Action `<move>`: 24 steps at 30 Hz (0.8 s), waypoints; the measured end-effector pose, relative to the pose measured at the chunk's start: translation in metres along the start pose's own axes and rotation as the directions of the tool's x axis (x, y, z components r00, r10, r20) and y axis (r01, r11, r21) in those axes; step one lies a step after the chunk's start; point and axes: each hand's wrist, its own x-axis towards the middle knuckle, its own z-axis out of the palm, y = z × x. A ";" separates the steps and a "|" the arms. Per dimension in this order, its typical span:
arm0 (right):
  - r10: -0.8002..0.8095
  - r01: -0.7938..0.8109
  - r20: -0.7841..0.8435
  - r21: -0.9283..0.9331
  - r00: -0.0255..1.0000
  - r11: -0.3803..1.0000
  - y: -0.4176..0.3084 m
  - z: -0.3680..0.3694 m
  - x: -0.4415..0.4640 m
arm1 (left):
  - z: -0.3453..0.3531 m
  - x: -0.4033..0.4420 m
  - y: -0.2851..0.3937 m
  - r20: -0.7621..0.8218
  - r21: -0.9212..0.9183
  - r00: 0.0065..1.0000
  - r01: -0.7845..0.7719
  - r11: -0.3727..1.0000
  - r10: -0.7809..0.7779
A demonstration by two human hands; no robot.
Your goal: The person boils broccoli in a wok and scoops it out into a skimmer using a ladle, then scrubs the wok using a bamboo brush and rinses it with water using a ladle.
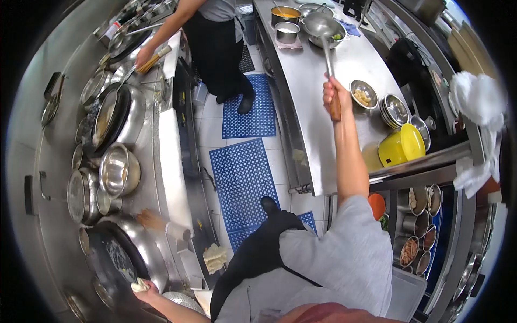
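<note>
My right hand (pixel 337 96) is closed round the wooden handle of a long metal ladle (pixel 328 56). The ladle's round bowl is over or at a metal bowl (pixel 316 42) with something green in it; whether they touch I cannot tell. Near that hand stands a small steel bowl (pixel 364 102) of pale yellowish pieces. At lower left my left hand (pixel 148 294) grips a folded white cloth (pixel 140 285) at the near rim of a dark wok (pixel 110 250). White residue and a few yellow bits show inside the wok.
A co-worker (pixel 212 48) stands at the far stove, one hand on a utensil over another wok (pixel 107 116). Stacked bowls (pixel 396 110) and a yellow container (pixel 402 145) sit on the right counter. Blue perforated mats (pixel 245 183) cover the aisle floor.
</note>
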 end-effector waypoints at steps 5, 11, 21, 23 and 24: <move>0.343 -0.385 0.264 0.125 0.901 0.915 0.080 0.059 -0.132 | -0.040 0.019 -0.001 0.641 -0.037 0.761 0.162 0.986 -0.101; 0.684 -0.778 0.475 0.002 0.554 0.629 0.185 0.169 -0.233 | -0.079 -0.111 -0.031 0.618 -0.022 0.783 0.109 0.994 -0.073; 0.821 -0.449 0.480 -0.687 0.309 0.571 0.395 0.421 -0.241 | -0.224 -0.200 0.001 0.270 0.711 0.933 -0.361 0.604 0.239; 0.779 -0.180 0.496 -0.787 0.384 0.590 0.444 0.474 -0.233 | -0.263 -0.220 -0.004 0.231 0.883 0.905 -0.350 0.314 0.358; 0.769 -0.071 0.494 -0.822 0.406 0.565 0.469 0.499 -0.229 | -0.282 -0.230 -0.011 0.255 0.923 0.868 -0.350 0.162 0.425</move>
